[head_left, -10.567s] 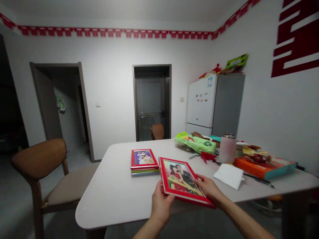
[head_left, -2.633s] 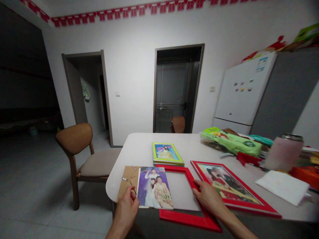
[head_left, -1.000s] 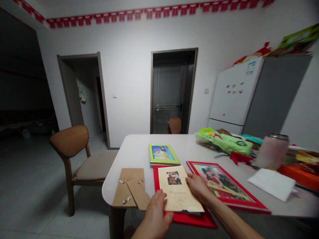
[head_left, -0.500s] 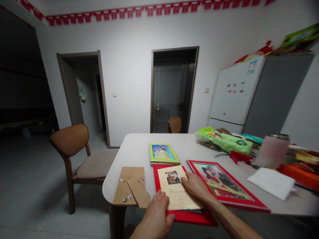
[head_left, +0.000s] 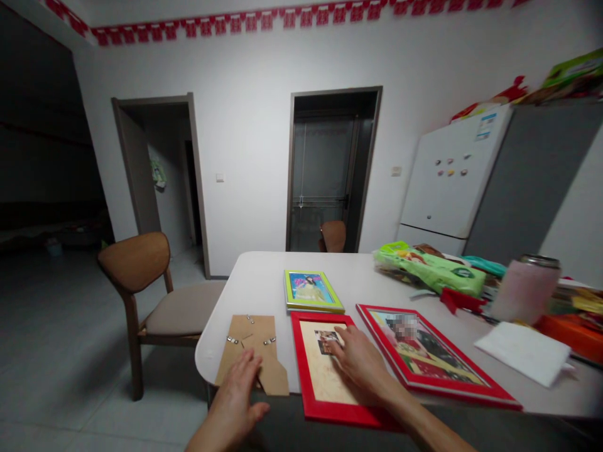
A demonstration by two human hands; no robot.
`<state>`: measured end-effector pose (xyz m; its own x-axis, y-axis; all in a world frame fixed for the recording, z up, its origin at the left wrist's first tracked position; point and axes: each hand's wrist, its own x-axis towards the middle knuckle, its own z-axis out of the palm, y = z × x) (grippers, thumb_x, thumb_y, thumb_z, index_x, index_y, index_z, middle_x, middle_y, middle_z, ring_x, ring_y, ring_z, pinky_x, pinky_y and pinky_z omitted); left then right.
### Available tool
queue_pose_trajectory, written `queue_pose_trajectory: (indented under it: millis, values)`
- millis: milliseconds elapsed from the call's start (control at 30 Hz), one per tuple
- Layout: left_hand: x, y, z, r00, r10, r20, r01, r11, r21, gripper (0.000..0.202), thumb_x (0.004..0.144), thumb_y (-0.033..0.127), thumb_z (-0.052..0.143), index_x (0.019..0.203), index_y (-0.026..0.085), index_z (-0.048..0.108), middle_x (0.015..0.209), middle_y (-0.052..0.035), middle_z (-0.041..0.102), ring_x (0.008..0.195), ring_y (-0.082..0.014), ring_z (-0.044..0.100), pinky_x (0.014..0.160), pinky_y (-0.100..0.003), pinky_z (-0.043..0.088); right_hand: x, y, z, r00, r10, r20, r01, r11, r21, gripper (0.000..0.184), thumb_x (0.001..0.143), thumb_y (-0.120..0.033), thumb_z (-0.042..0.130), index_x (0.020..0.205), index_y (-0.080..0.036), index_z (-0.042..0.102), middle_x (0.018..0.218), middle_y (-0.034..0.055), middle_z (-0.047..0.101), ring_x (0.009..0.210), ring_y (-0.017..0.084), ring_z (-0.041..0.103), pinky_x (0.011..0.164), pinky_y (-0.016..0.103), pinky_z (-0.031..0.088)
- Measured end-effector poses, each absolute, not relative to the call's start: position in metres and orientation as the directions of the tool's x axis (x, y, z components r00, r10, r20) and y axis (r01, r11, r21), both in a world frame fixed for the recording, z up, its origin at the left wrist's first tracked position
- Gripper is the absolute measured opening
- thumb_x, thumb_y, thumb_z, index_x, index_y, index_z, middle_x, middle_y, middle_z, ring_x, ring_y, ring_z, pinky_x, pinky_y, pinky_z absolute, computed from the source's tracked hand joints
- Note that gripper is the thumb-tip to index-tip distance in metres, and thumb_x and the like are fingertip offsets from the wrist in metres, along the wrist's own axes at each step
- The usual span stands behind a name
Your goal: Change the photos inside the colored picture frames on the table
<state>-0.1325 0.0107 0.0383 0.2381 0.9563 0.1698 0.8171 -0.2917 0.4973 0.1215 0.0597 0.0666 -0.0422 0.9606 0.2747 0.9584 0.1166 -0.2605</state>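
Observation:
A small red frame [head_left: 301, 358] lies face down at the near table edge with a cream paper [head_left: 325, 370] set inside it. My right hand [head_left: 360, 370] lies flat on that paper, fingers spread. My left hand [head_left: 235, 395] is open with fingers stretched toward the brown backing board [head_left: 249, 348], which lies left of the frame with small metal clips and a stand flap. A large red framed photo [head_left: 433, 361] lies to the right of my right hand. A green framed photo [head_left: 311, 290] sits just behind the small red frame.
The white table [head_left: 264, 276] carries a green snack bag [head_left: 428, 267], a pink flask [head_left: 525, 289], a white tissue [head_left: 522, 361] and an orange box [head_left: 575, 329] on the right. A wooden chair [head_left: 151, 295] stands at the left. A fridge [head_left: 452, 182] stands against the wall.
The cream paper has gone down flat inside the red frame. My left hand let go of it and moved left to the backing board. My right hand now presses the paper.

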Motion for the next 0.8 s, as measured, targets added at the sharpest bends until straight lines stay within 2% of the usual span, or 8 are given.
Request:
queue_pose_trajectory:
  millis: [67, 133, 267, 433, 567, 800]
  values:
    - [-0.155, 0.016, 0.035, 0.125, 0.983, 0.132, 0.905, -0.168, 0.391, 0.065, 0.057, 0.015, 0.058, 0.119, 0.010, 0.039, 0.132, -0.0130, 0.029, 0.122, -0.0231, 0.023, 0.100, -0.036, 0.021, 0.091, 0.051, 0.072, -0.184, 0.936, 0.300, 0.899, 0.284, -0.334, 0.037, 0.078, -0.035, 0.033, 0.102, -0.015, 0.054, 0.095, 0.0119, 0.057, 0.088, 0.020, 0.050, 0.076, 0.029, 0.035]
    - [-0.167, 0.020, 0.034, 0.086, 0.987, 0.132, 0.942, -0.124, 0.311, 0.060, 0.061, 0.016, 0.056, 0.118, 0.008, 0.040, 0.130, -0.0142, 0.032, 0.121, -0.0223, 0.026, 0.100, -0.034, 0.022, 0.056, 0.042, 0.072, -0.287, 0.910, 0.299, 0.845, 0.387, -0.369, 0.037, 0.077, -0.037, 0.037, 0.105, -0.018, 0.053, 0.095, 0.0099, 0.057, 0.089, 0.020, 0.049, 0.078, 0.030, 0.034]
    - [-0.172, 0.025, 0.034, 0.113, 0.980, 0.165, 0.952, -0.154, 0.263, 0.052, 0.063, 0.015, 0.056, 0.114, 0.008, 0.045, 0.124, -0.0139, 0.042, 0.116, -0.0207, 0.036, 0.098, -0.030, 0.028, 0.003, 0.036, 0.062, -0.363, 0.897, 0.252, 0.823, 0.436, -0.366, 0.038, 0.064, -0.042, 0.053, 0.096, -0.020, 0.056, 0.092, 0.0087, 0.055, 0.086, 0.023, 0.048, 0.074, 0.034, 0.035]
    - [-0.164, 0.026, 0.039, 0.158, 0.944, 0.288, 0.920, -0.247, 0.304, 0.045, 0.062, 0.017, 0.062, 0.105, 0.014, 0.052, 0.115, -0.0128, 0.052, 0.107, -0.0226, 0.046, 0.092, -0.034, 0.037, 0.007, 0.040, 0.058, -0.304, 0.902, 0.307, 0.755, 0.425, -0.500, 0.042, 0.060, -0.024, 0.055, 0.101, -0.018, 0.054, 0.096, 0.0088, 0.051, 0.089, 0.020, 0.047, 0.078, 0.030, 0.037]
    - [-0.131, 0.019, 0.051, 0.224, 0.896, 0.383, 0.860, -0.367, 0.355, 0.047, 0.061, 0.019, 0.066, 0.105, 0.014, 0.052, 0.114, -0.0134, 0.052, 0.107, -0.0237, 0.046, 0.092, -0.036, 0.037, 0.052, 0.029, 0.071, -0.279, 0.883, 0.378, 0.720, 0.453, -0.526, 0.041, 0.061, -0.023, 0.054, 0.102, -0.020, 0.055, 0.095, 0.0073, 0.051, 0.091, 0.020, 0.046, 0.083, 0.031, 0.035]
    - [-0.047, 0.004, 0.067, 0.394, 0.879, 0.268, 0.769, -0.475, 0.427, 0.044, 0.061, 0.022, 0.068, 0.101, 0.014, 0.053, 0.114, -0.0111, 0.051, 0.107, -0.0230, 0.043, 0.092, -0.032, 0.036, 0.146, 0.007, 0.075, -0.200, 0.947, 0.250, 0.789, 0.307, -0.532, 0.037, 0.062, -0.026, 0.049, 0.096, -0.019, 0.060, 0.097, 0.0074, 0.054, 0.093, 0.020, 0.050, 0.084, 0.030, 0.038]
